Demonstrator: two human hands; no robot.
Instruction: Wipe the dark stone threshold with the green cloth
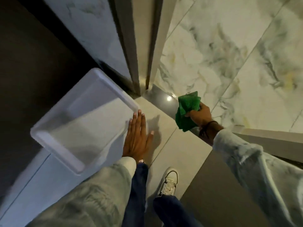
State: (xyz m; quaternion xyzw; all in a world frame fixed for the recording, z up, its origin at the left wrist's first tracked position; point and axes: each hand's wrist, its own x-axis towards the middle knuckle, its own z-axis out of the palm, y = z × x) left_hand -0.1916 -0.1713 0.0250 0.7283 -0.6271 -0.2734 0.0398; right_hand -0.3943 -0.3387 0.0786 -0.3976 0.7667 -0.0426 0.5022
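Head view: we note the right hand (199, 114) with fingers clenched around a bunched green cloth (186, 112). The cloth sits over the dark stone threshold (161, 97), a glossy grey strip running diagonally from the foot of the door frame (141, 46) toward the lower right; we cannot tell whether the cloth touches the stone or hangs just above it. A bright glint shows on the threshold just beside the cloth. We observe the left hand (137, 136) with fingers released, straight and held together, palm down, empty, next to the rim of a white rectangular tray (101, 79). Beyond the threshold lies a marble-patterned floor (229, 54). Below, a white shoe (168, 181) rests on pale floor tiles.
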